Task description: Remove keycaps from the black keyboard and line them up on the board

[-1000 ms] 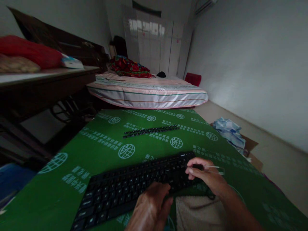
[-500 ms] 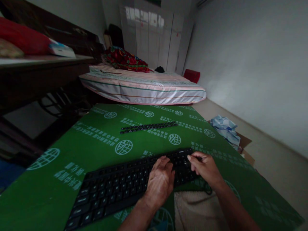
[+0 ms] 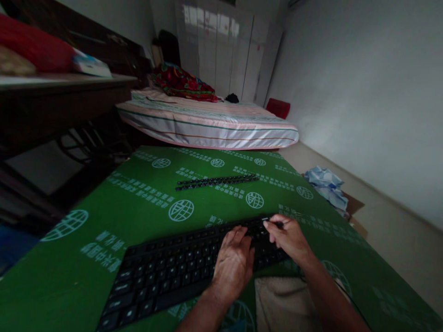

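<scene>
A black keyboard (image 3: pixel 166 272) lies slantwise on a green table covering (image 3: pixel 114 216) with white print. My left hand (image 3: pixel 233 260) rests palm down on the keyboard right of its middle, fingers bent slightly over the keys. At the far right end of the keys, my right hand (image 3: pixel 285 233) has thumb and forefinger pressed together; whatever they pinch is too small or hidden to name. Beyond the keyboard lie two thin rows of small black pieces (image 3: pixel 218 181), side by side. Both hands cover part of the keyboard's right side.
A beige cloth (image 3: pixel 285 302) lies near my right forearm, with a thin black cable (image 3: pixel 349 297) beside it. Past the table is a bed (image 3: pixel 207 122) with a red patterned blanket (image 3: pixel 185 83). Crumpled blue-white material (image 3: pixel 325 184) sits right of the table, and a dark desk (image 3: pixel 69 99) stands left.
My right hand has shifted slightly left and away from me over the keys, its fingers still pinched. My left hand stays on the keyboard. The view has shifted a little.
</scene>
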`<state>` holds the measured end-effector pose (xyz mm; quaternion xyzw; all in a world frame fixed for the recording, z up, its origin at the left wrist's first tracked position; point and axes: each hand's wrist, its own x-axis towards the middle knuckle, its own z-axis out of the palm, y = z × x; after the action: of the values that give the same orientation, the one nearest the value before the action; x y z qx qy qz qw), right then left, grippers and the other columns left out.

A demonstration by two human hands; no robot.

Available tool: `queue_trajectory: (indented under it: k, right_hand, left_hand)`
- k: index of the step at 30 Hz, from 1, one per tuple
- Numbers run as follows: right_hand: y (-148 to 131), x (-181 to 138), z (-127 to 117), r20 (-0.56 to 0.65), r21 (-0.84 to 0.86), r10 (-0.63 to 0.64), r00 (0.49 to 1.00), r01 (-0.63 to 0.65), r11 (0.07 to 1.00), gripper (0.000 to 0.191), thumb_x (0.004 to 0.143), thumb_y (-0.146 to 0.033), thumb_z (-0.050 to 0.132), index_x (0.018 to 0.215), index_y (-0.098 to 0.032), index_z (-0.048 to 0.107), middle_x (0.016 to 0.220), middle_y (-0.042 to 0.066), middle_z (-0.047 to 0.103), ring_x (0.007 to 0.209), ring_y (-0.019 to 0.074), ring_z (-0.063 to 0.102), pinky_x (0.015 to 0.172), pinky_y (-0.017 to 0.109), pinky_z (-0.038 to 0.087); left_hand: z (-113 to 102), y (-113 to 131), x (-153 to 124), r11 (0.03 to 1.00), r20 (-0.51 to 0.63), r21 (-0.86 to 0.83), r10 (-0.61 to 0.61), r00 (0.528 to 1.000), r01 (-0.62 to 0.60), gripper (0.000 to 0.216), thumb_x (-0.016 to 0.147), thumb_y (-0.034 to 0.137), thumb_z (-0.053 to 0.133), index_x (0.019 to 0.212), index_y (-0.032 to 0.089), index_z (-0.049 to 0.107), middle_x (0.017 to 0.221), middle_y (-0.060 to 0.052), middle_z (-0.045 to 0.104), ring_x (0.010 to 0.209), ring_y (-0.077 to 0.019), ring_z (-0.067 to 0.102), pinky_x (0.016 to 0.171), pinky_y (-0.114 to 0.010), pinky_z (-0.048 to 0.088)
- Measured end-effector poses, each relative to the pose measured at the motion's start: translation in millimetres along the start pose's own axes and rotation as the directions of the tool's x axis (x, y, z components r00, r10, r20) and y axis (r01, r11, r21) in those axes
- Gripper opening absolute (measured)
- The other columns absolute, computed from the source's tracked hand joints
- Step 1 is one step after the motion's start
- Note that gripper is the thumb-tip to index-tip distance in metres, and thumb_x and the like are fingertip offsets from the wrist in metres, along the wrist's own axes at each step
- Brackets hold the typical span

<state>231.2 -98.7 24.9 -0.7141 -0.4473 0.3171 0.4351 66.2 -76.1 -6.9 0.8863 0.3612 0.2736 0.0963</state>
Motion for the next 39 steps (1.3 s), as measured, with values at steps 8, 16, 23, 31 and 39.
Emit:
queue_trajectory:
  k: [8, 16, 23, 31, 39]
  right_hand:
    - [1.5, -5.0, -5.5, 0.035, 0.033, -0.085, 0.996, 0.084, 0.996, 0.034, 0.078, -0.048, 0.053, 0.063, -0.018, 0.052, 0.048, -0.001, 0.056, 0.037, 0.0074, 0.044, 0.040, 0.019, 0.035]
    - [6.4, -2.9, -8.7, -0.007, 0.019, -0.058, 0.998, 0.058, 0.998, 0.037, 0.078, -0.050, 0.052, 0.060, -0.018, 0.049, 0.045, -0.003, 0.054, 0.033, 0.0065, 0.041, 0.037, 0.018, 0.033]
    - [3.7, 0.6, -10.4, -0.030, -0.004, -0.057, 0.998, 0.057, 0.998, 0.037, 0.077, -0.051, 0.053, 0.061, -0.018, 0.050, 0.044, -0.002, 0.055, 0.032, 0.0072, 0.041, 0.036, 0.018, 0.032]
    - [4.2, 7.0, -6.5, -0.014, -0.090, -0.042, 0.999, 0.041, 0.995, 0.037, 0.077, -0.052, 0.052, 0.060, -0.019, 0.050, 0.041, -0.004, 0.052, 0.031, 0.0073, 0.041, 0.036, 0.018, 0.032]
    - [2.1, 12.9, -1.4, 0.015, -0.105, -0.058, 0.998, 0.059, 0.993, 0.035, 0.075, -0.051, 0.052, 0.062, -0.018, 0.051, 0.044, -0.003, 0.054, 0.032, 0.0073, 0.042, 0.037, 0.019, 0.033]
  left_hand:
    - [-3.8, 1.5, 1.2, 1.000, 0.029, -0.006, -0.014, 1.000, 0.014, 0.020, 0.078, 0.014, 0.051, 0.093, 0.012, 0.065, 0.115, -0.013, 0.062, 0.111, -0.0274, 0.054, 0.097, -0.044, 0.044]
    - [-1.4, -0.2, 1.5, 1.000, 0.016, 0.003, 0.011, 1.000, -0.012, 0.021, 0.079, 0.014, 0.051, 0.095, 0.012, 0.064, 0.115, -0.013, 0.062, 0.111, -0.0271, 0.054, 0.096, -0.045, 0.045]
    - [-3.3, 0.9, 0.6, 1.000, 0.029, -0.009, 0.006, 1.000, -0.005, 0.021, 0.079, 0.014, 0.051, 0.095, 0.011, 0.064, 0.115, -0.014, 0.062, 0.111, -0.0272, 0.054, 0.097, -0.044, 0.045]
    - [-4.3, 1.3, 0.3, 1.000, 0.048, -0.016, -0.003, 0.999, 0.003, 0.022, 0.078, 0.014, 0.052, 0.096, 0.011, 0.064, 0.116, -0.014, 0.062, 0.112, -0.0275, 0.053, 0.097, -0.044, 0.044]
    - [-4.1, 2.2, 0.2, 0.999, 0.035, -0.044, -0.008, 0.999, 0.010, 0.021, 0.078, 0.014, 0.052, 0.096, 0.011, 0.064, 0.115, -0.014, 0.062, 0.112, -0.0275, 0.052, 0.097, -0.045, 0.044]
